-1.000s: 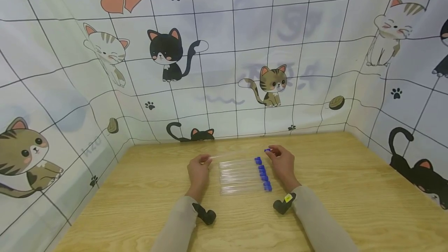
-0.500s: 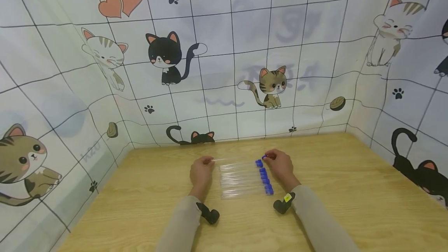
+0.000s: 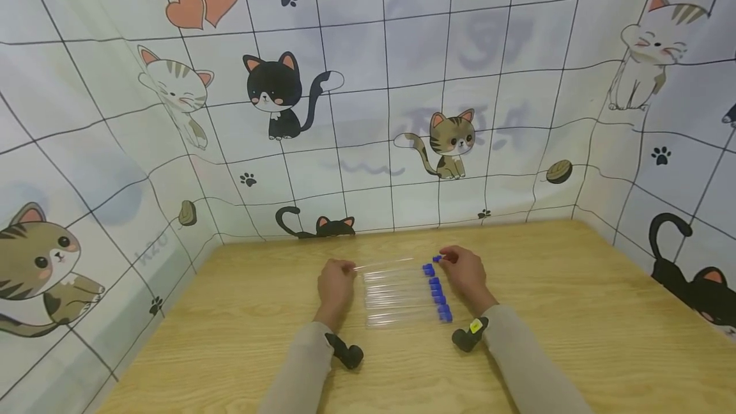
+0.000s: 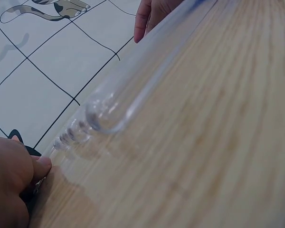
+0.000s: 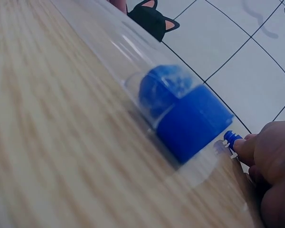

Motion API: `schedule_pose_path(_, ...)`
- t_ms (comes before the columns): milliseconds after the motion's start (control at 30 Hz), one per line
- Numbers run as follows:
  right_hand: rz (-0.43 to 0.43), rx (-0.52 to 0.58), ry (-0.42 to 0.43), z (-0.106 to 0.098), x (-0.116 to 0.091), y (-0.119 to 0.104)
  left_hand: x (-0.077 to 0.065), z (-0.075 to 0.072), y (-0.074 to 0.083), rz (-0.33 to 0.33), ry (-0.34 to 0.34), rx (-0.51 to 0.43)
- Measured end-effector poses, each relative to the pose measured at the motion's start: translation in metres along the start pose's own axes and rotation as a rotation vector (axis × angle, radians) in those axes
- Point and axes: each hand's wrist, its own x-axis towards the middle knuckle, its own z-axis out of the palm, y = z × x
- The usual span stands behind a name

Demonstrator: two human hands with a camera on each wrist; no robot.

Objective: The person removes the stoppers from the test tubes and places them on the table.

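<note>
In the head view my left hand (image 3: 336,287) pinches the left end of a thin clear test tube (image 3: 388,263), slanted above the far end of a row of tubes. My right hand (image 3: 464,275) pinches a small blue cap (image 3: 437,259) between thumb and fingertips. A short gap lies between the cap and the tube's right end. Below them, several clear test tubes (image 3: 393,302) lie side by side, their blue caps (image 3: 441,308) pointing right. The right wrist view shows the held stopper (image 5: 232,138) past a large blue cap (image 5: 194,124) on the nearest tube.
The wooden table (image 3: 241,337) meets a white cat-print cloth (image 3: 368,165) at the back and sides. Black wrist cameras, one on the left sleeve (image 3: 347,355) and one on the right sleeve (image 3: 468,337), stick out above the table.
My left hand has shifted slightly right and towards me with the tube. My right hand has brought the blue cap a little nearer to me. The lying tubes stay in their row.
</note>
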Motion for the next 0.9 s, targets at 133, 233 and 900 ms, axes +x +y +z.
schedule_pose_path(133, -0.004, 0.001, 0.006, 0.0009, -0.0002, 0.0013, -0.0016, -0.0002, 0.0003, -0.003, -0.002, -0.003)
schedule_pose_path(233, -0.011, 0.002, 0.012, 0.0015, -0.0006, 0.0018, -0.0024, -0.0002, 0.0003, 0.0, 0.004, -0.009)
schedule_pose_path(900, -0.018, 0.164, 0.106, 0.002, -0.0078, -0.0007, -0.0072, -0.0046, 0.0044, 0.011, -0.017, -0.042)
